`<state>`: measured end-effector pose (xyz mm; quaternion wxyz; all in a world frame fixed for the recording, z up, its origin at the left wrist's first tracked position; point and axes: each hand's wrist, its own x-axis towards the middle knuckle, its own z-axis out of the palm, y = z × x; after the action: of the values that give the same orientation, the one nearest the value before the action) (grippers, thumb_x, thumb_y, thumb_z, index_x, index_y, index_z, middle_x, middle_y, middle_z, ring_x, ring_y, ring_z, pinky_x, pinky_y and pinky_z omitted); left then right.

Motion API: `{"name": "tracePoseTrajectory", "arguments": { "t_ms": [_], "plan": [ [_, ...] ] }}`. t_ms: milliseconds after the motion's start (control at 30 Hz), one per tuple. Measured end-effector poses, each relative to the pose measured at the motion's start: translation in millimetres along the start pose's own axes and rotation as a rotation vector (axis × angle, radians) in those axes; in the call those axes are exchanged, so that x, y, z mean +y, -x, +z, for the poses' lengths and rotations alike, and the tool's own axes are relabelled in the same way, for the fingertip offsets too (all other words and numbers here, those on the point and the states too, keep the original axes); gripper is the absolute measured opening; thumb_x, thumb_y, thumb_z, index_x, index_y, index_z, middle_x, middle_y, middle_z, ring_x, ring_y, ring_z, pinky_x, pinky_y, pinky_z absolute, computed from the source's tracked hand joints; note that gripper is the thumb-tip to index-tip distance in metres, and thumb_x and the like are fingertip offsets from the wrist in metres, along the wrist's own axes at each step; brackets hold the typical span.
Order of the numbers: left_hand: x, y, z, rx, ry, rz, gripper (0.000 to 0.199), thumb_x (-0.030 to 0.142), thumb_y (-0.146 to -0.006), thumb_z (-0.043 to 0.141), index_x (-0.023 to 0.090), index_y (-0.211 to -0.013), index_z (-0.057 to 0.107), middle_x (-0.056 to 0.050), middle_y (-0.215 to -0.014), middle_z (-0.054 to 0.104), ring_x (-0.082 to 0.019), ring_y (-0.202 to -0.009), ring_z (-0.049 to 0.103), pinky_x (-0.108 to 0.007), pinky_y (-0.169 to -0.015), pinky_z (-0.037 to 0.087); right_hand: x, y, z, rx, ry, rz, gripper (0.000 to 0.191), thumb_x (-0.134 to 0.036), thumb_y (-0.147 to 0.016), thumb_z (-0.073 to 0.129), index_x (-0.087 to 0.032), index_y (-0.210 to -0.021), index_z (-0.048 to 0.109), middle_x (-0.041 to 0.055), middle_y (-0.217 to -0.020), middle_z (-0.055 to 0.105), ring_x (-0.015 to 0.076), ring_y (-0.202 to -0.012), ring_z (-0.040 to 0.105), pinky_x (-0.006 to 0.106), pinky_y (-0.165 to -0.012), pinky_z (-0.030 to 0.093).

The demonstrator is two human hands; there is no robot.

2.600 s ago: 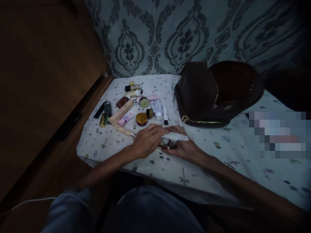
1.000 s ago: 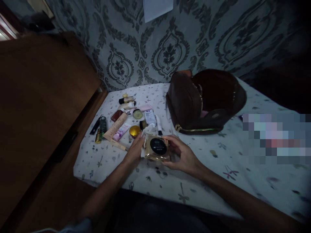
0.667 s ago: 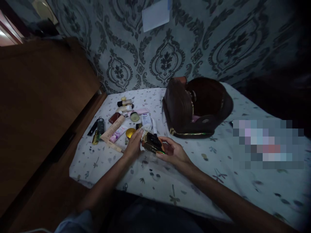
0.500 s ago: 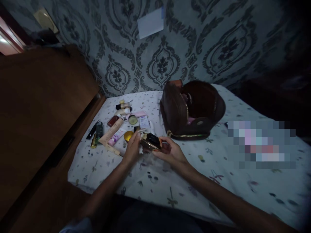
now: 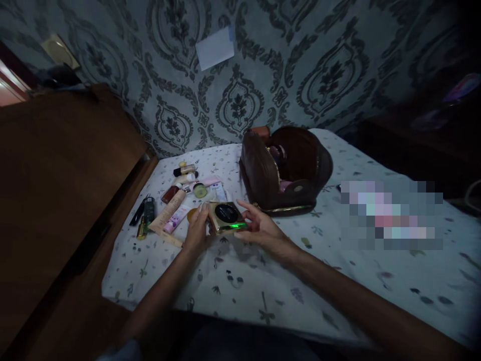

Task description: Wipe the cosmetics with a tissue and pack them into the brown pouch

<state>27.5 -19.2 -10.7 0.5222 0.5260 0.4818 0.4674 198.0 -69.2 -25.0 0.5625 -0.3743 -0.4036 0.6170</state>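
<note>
A square gold compact (image 5: 218, 209) with a round black label is held above the cloth, tilted so its label side faces me. My left hand (image 5: 197, 228) grips its left edge. At the right edge, my right hand (image 5: 268, 231) has its thumb and fingers closed on the compact, with the index finger raised. Beyond the left hand lie a pink and white tube (image 5: 176, 219), a beige tube (image 5: 168, 210) and a small round green-topped jar (image 5: 200, 190). A yellow round item (image 5: 192, 215) is partly hidden behind my left hand.
An unzipped brown bag (image 5: 259, 175) with things inside stands behind my right hand. Several bottles, including a dark green bottle (image 5: 149, 209), lie at the left of the patterned cloth (image 5: 240, 306). A wooden cabinet (image 5: 67, 185) borders the left. A blurred patch (image 5: 391, 215) covers something at right.
Both hands have turned the compact: its dark, glossy side showed before, and now its gold face with the round black label does. The view has shifted slightly.
</note>
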Motion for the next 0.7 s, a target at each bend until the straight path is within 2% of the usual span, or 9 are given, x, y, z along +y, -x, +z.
{"name": "tracePoseTrajectory", "arguments": {
  "t_ms": [100, 233, 300, 400, 467, 567, 633, 700],
  "plan": [
    [-0.2, -1.2, 3.3, -0.051, 0.051, -0.030, 0.047, 0.064, -0.084, 0.056, 0.019, -0.098, 0.065, -0.003, -0.084, 0.068, -0.016, -0.074, 0.066, -0.024, -0.061, 0.053, -0.1, -4.6, 0.6, -0.056, -0.008, 0.002, 0.094, -0.024, -0.052, 0.090, -0.026, -0.134, 0.045, 0.0048, -0.117, 0.062, 0.0205, -0.109, 0.062, 0.032, -0.094, 0.050],
    [-7.3, -3.5, 2.5, -0.096, 0.054, 0.051, 0.048, 0.060, -0.086, 0.057, 0.020, -0.111, 0.065, -0.005, -0.103, 0.071, -0.019, -0.097, 0.066, -0.029, -0.087, 0.053, 6.4, -8.1, 3.9, 0.003, 0.011, 0.032, 0.087, -0.028, -0.049, 0.091, -0.025, -0.124, 0.047, 0.0048, -0.112, 0.067, 0.0220, -0.101, 0.066, 0.035, -0.089, 0.053],
    [-8.8, -1.7, 0.7, -0.117, -0.001, 0.104, 0.050, 0.059, -0.090, 0.053, 0.021, -0.120, 0.064, -0.006, -0.118, 0.069, -0.022, -0.116, 0.061, -0.033, -0.102, 0.046, 10.4, -8.4, 5.1, 0.059, 0.047, 0.024, 0.082, -0.029, -0.049, 0.090, -0.025, -0.119, 0.048, 0.0051, -0.111, 0.067, 0.0225, -0.099, 0.067, 0.036, -0.088, 0.054],
    [-5.9, 7.1, -1.3, -0.191, -0.078, 0.171, 0.054, 0.057, -0.096, 0.042, 0.022, -0.133, 0.058, -0.007, -0.143, 0.056, -0.023, -0.138, 0.044, -0.037, -0.118, 0.029, 15.7, -9.1, 5.1, 0.149, 0.093, -0.021, 0.078, -0.033, -0.051, 0.090, -0.025, -0.116, 0.046, 0.0057, -0.110, 0.067, 0.0236, -0.101, 0.066, 0.040, -0.091, 0.053],
    [-3.3, 14.7, -2.1, -0.239, -0.120, 0.193, 0.055, 0.056, -0.097, 0.039, 0.022, -0.137, 0.056, -0.006, -0.148, 0.051, -0.023, -0.141, 0.041, -0.039, -0.120, 0.025, 19.2, -10.3, 3.9, 0.205, 0.110, -0.051, 0.079, -0.036, -0.051, 0.090, -0.024, -0.115, 0.045, 0.0068, -0.112, 0.065, 0.0244, -0.105, 0.065, 0.042, -0.095, 0.052],
    [-3.0, 23.4, -3.6, -0.266, -0.194, 0.228, 0.053, 0.053, -0.097, 0.044, 0.021, -0.138, 0.055, -0.007, -0.147, 0.051, -0.024, -0.141, 0.041, -0.041, -0.120, 0.026, 24.1, -11.6, 1.1, 0.267, 0.114, -0.061, 0.083, -0.038, -0.052, 0.090, -0.025, -0.118, 0.042, 0.0079, -0.118, 0.061, 0.0254, -0.110, 0.063, 0.044, -0.098, 0.050],
    [-5.5, 25.5, -5.6, -0.289, -0.237, 0.249, 0.051, 0.049, -0.096, 0.047, 0.021, -0.138, 0.056, -0.008, -0.147, 0.052, -0.024, -0.141, 0.040, -0.043, -0.120, 0.026, 25.7, -11.1, -0.8, 0.268, 0.103, -0.065, 0.089, -0.036, -0.050, 0.091, -0.026, -0.122, 0.038, 0.0073, -0.119, 0.060, 0.0250, -0.109, 0.063, 0.043, -0.097, 0.051],
    [-8.5, 24.8, -8.2, -0.307, -0.264, 0.256, 0.049, 0.047, -0.097, 0.047, 0.020, -0.137, 0.057, -0.008, -0.146, 0.052, -0.025, -0.141, 0.041, -0.043, -0.120, 0.027, 25.1, -8.9, -2.3, 0.216, 0.083, -0.066, 0.094, -0.035, -0.051, 0.091, -0.027, -0.127, 0.034, 0.0062, -0.117, 0.060, 0.0235, -0.104, 0.065, 0.041, -0.094, 0.053]
  ]
}}
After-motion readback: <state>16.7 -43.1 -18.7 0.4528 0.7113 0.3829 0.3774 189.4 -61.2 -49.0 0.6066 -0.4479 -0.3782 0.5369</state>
